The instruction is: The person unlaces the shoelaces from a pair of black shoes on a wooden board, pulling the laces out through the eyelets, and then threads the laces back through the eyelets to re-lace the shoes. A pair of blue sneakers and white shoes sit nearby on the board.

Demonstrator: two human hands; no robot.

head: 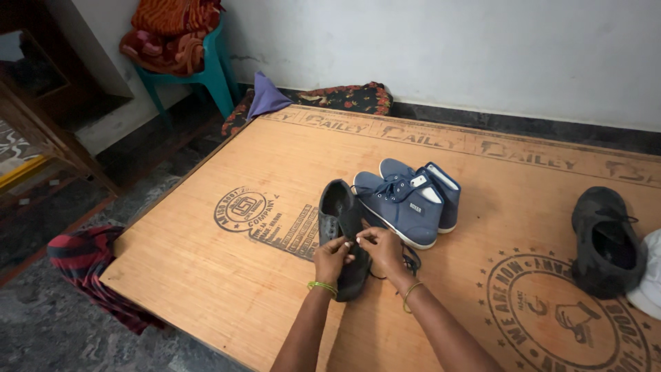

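Stamped plywood board (206, 275) on a stone floor, left hand (332, 256) and right hand (381, 249) both pinched shut on the laces of a black shoe (342, 227) beneath them, blue high-top pair (406, 203) just beyond the right hand, another black shoe (606, 241) well off to its right.

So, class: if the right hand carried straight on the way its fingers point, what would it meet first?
The right hand points left, so it would meet the left hand first, right over the black shoe; depth is uncertain.
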